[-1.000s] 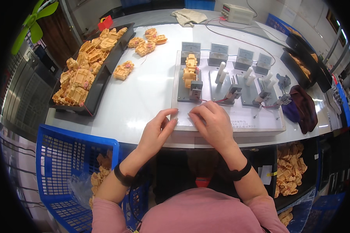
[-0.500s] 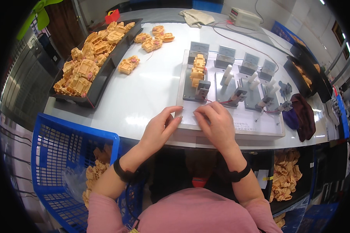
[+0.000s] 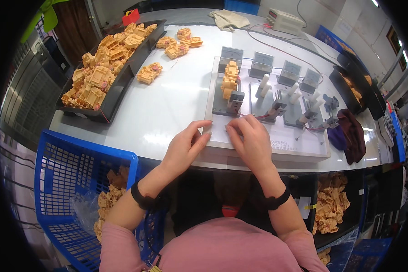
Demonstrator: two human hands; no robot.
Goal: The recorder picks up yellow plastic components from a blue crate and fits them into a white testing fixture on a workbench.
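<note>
My left hand (image 3: 186, 144) rests at the front left corner of a white test board (image 3: 276, 147), thumb and forefinger apart with nothing between them. Beside it, my right hand (image 3: 250, 141) lies over the board's front edge, fingers loosely bent and apart, and I see nothing in it. Just beyond my hands, a yellow-orange plastic moulded part (image 3: 230, 79) sits on the leftmost grey fixture, behind a dark clamp (image 3: 235, 102). Analog meters (image 3: 261, 63) stand along the back of the board. The other fixtures carry white pegs (image 3: 264, 85) and similar clamps.
A black tray (image 3: 122, 86) heaped with moulded parts stands at left; several loose parts (image 3: 176, 51) lie beside it. A blue basket (image 3: 84, 149) is below the table's left front edge. A power supply (image 3: 285, 22) and a cloth (image 3: 229, 20) are at the back; dark fabric (image 3: 354, 136) lies right.
The view has shifted slightly. Both hands keep almost the same pose at the board's front edge, and the moulded part stays on its fixture.
</note>
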